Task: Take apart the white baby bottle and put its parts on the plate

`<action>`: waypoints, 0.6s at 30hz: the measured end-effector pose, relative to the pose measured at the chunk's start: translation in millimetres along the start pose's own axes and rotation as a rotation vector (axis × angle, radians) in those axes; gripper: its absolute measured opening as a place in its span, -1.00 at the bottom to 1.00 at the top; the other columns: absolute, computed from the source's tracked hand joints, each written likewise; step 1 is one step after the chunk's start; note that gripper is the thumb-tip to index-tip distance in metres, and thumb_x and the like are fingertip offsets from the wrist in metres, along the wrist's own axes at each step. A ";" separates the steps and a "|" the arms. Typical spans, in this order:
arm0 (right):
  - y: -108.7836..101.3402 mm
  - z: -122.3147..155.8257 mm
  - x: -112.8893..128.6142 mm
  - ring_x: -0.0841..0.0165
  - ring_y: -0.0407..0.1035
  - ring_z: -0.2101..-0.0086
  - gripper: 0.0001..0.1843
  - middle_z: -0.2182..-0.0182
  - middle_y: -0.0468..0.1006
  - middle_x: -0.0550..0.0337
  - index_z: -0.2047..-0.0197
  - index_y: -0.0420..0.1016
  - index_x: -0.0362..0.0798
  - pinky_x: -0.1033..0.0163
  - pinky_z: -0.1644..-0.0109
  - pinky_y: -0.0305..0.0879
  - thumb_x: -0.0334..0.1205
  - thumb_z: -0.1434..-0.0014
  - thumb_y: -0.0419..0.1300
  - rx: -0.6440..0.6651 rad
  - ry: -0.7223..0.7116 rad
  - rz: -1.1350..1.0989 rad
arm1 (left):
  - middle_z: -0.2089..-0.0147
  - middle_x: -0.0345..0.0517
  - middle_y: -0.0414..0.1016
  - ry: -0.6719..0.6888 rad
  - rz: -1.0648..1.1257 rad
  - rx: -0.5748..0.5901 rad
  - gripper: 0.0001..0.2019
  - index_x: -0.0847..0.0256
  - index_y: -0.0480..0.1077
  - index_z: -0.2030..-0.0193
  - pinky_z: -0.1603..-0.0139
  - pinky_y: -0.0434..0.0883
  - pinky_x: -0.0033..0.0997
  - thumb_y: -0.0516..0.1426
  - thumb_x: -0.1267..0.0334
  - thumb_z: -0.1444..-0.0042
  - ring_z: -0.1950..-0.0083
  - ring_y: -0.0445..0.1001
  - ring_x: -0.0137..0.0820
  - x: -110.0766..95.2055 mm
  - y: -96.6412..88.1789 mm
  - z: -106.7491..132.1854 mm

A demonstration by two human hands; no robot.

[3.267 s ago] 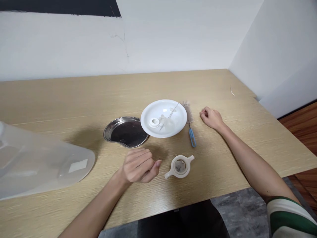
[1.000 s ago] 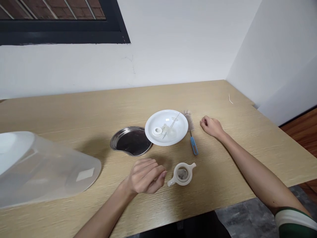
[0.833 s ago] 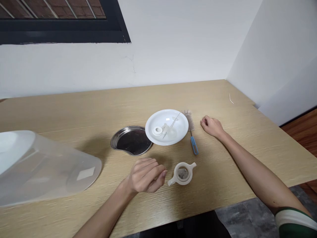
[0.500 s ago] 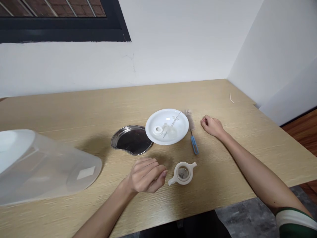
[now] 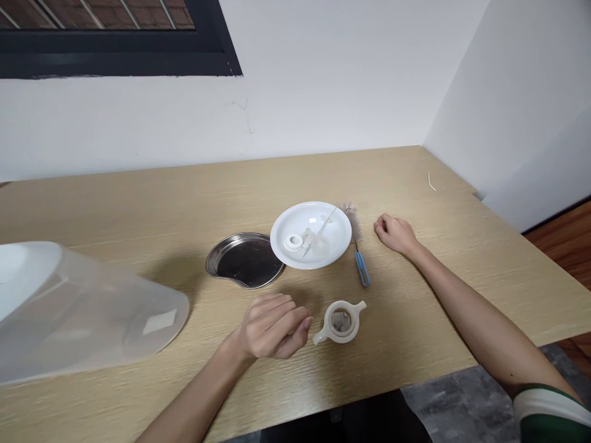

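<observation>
My left hand (image 5: 276, 326) is curled into a loose fist over the front of the table, with nothing visible in it. Just right of it stands an open, pale two-handled bottle (image 5: 342, 322), apart from my fingers. My right hand (image 5: 395, 234) rests closed on the tabletop, and nothing shows in it. To its left lies a bottle brush (image 5: 362, 268) with a blue handle, its bristles beside a white plate (image 5: 336, 247). That plate holds a white ring (image 5: 293, 242), a translucent soft piece that looks like a teat, and a thin straw-like piece.
A kidney-shaped steel tray (image 5: 250, 260) sits left of the plate, which overlaps its edge. A large translucent plastic container (image 5: 92, 320) takes up the left side. Far right on the table (image 5: 484, 277) lies a small bent white strip (image 5: 431, 182). Walls border the back and right.
</observation>
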State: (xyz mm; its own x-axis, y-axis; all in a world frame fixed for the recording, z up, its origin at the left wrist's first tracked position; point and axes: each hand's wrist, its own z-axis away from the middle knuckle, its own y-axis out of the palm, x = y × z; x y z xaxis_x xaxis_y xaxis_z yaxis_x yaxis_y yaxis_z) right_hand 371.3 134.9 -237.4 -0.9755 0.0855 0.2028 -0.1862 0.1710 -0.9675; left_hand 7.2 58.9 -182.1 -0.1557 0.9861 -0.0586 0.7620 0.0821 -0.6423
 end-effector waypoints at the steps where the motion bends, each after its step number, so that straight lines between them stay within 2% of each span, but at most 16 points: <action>1: -0.3 0.0 0.1 0.20 0.44 0.33 -0.72 0.36 0.59 0.06 0.17 0.44 -0.02 0.22 0.33 0.02 -0.07 -0.37 -0.02 0.002 0.001 -0.001 | 0.55 -0.23 0.32 -0.002 -0.003 0.003 -0.87 0.30 0.36 0.25 0.61 0.15 -0.40 0.11 0.57 -0.14 0.60 0.22 -0.46 -0.1 0.0 0.0; 10: -0.6 -0.4 0.0 0.18 0.45 0.32 -0.73 0.34 0.59 0.06 0.18 0.44 -0.02 0.22 0.33 0.03 -0.07 -0.37 0.00 0.011 0.017 0.016 | 0.56 -0.23 0.28 0.007 -0.027 0.060 -0.91 0.30 0.37 0.27 0.59 0.13 -0.37 0.13 0.54 -0.15 0.58 0.19 -0.43 -5.2 -1.6 -4.0; 14: -0.8 0.5 -0.6 0.19 0.44 0.33 -0.72 0.37 0.58 0.08 0.20 0.44 -0.01 0.22 0.33 0.01 -0.04 -0.36 0.00 0.005 0.029 0.001 | 0.55 -0.23 0.30 0.012 -0.024 0.034 -0.90 0.31 0.39 0.26 0.60 0.11 -0.37 0.13 0.53 -0.12 0.59 0.21 -0.43 -5.2 -0.4 -2.6; 18: -1.1 1.0 -1.3 0.19 0.43 0.34 -0.73 0.39 0.58 0.10 0.20 0.44 0.00 0.22 0.34 0.01 -0.04 -0.35 0.02 -0.005 0.035 -0.015 | 0.55 -0.24 0.33 0.008 -0.017 -0.010 -0.82 0.31 0.39 0.16 0.61 0.12 -0.36 0.11 0.54 -0.09 0.62 0.21 -0.43 -6.9 -3.5 -2.6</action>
State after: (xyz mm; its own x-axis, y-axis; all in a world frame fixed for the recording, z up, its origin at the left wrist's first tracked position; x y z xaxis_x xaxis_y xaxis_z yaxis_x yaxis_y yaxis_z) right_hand 372.7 133.7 -236.7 -0.9679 0.1171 0.2223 -0.1999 0.1775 -0.9636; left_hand 7.2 52.2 -177.5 -0.1640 0.9856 -0.0415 0.7652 0.1006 -0.6359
